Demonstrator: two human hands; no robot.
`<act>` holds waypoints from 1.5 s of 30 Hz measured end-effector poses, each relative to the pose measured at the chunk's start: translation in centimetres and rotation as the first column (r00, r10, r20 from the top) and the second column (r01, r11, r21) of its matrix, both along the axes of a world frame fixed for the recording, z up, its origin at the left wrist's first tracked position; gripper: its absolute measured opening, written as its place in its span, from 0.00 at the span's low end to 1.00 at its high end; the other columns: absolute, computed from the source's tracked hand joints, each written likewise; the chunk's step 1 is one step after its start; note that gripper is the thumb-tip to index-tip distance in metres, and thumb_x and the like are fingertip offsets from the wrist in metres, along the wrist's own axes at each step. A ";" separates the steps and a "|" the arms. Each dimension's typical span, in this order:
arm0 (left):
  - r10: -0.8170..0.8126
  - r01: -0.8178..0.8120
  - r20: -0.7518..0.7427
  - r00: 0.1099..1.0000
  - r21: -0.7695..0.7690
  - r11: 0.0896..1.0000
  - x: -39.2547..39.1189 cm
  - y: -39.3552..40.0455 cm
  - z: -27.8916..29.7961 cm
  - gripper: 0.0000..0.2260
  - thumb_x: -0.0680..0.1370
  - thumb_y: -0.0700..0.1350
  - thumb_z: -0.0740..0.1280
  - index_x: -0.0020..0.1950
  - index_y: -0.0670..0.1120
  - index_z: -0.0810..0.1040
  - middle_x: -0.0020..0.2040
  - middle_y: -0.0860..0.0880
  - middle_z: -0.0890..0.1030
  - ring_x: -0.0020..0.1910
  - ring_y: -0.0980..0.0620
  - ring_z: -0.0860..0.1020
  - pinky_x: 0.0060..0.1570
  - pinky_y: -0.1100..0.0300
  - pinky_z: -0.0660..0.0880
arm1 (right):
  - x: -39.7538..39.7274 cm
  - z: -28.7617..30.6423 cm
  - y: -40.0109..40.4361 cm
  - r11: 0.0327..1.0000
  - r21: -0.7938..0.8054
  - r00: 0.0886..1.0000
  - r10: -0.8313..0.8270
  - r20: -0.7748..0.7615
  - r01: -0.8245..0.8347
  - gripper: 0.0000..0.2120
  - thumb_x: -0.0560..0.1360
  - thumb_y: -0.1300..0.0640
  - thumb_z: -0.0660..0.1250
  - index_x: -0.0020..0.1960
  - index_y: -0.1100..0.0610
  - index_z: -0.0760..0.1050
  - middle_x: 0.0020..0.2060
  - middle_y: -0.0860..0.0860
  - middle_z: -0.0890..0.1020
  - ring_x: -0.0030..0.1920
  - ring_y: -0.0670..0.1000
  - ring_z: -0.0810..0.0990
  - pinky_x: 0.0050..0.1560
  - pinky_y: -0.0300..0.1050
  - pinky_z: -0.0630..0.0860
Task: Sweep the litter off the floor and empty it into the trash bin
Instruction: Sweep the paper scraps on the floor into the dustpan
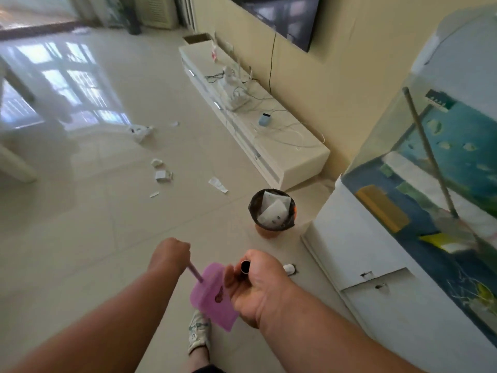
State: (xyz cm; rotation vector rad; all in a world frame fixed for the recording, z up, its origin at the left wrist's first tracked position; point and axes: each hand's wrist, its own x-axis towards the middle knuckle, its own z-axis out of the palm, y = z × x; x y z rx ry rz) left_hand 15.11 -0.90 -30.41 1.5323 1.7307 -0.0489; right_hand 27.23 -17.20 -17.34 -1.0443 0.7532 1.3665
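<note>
Beside the white cabinet (357,246), the trash bin (271,211) is holding white paper packets (273,208). The left hand (169,255) is gripping the pink dustpan (212,294) handle; the right hand (255,286) is clamping a metal broom handle (245,266).

No lettering can be read anywhere in the frame. Faint print on the white packet (274,211) in the trash bin (271,230), centre right, is too small to make out, and a dark label (441,99) on the fish tank (430,162), upper right, is blurred beyond reading.
</note>
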 end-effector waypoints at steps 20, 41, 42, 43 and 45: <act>0.552 -0.553 0.298 0.779 -0.089 0.828 -13.3 25.7 -2.3 0.20 0.73 0.52 0.62 0.49 0.37 0.84 0.31 0.43 0.88 0.30 0.43 0.73 0.37 0.50 0.70 | -7.5 0.4 27.5 0.981 0.014 0.981 0.192 0.015 -0.193 0.14 0.75 0.70 0.56 0.33 0.59 0.68 0.23 0.52 0.68 0.18 0.45 0.64 0.21 0.32 0.66; 0.838 -0.746 0.321 0.440 -0.389 0.541 -5.6 44.9 -6.6 0.15 0.84 0.49 0.64 0.52 0.37 0.77 0.24 0.43 0.74 0.26 0.47 0.69 0.32 0.55 0.70 | 5.8 -5.3 50.8 0.838 -0.375 0.732 0.535 0.422 -0.397 0.10 0.72 0.69 0.57 0.47 0.61 0.75 0.28 0.51 0.63 0.23 0.47 0.55 0.20 0.35 0.63; 0.843 -0.749 0.319 0.433 -0.393 0.534 -4.5 45.9 -7.0 0.15 0.84 0.50 0.64 0.51 0.37 0.77 0.25 0.43 0.74 0.26 0.47 0.69 0.32 0.55 0.70 | 7.4 -5.7 51.9 0.813 -0.405 0.698 0.574 0.429 -0.419 0.09 0.72 0.69 0.57 0.47 0.61 0.75 0.28 0.51 0.63 0.23 0.47 0.55 0.20 0.35 0.64; 0.847 -0.751 0.315 0.428 -0.397 0.527 -3.4 46.9 -7.2 0.16 0.84 0.51 0.65 0.49 0.38 0.76 0.25 0.43 0.73 0.26 0.47 0.69 0.32 0.55 0.70 | 9.2 -6.1 53.0 0.785 -0.433 0.661 0.612 0.433 -0.443 0.09 0.72 0.69 0.58 0.47 0.61 0.75 0.28 0.51 0.63 0.23 0.47 0.55 0.19 0.35 0.65; 0.858 -0.762 0.308 0.411 -0.401 0.509 -1.0 48.9 -7.8 0.17 0.85 0.52 0.65 0.47 0.38 0.75 0.29 0.42 0.72 0.27 0.46 0.69 0.31 0.55 0.71 | 12.9 -7.2 55.2 0.727 -0.490 0.591 0.682 0.432 -0.481 0.08 0.71 0.68 0.59 0.47 0.62 0.74 0.29 0.52 0.63 0.23 0.48 0.56 0.19 0.35 0.65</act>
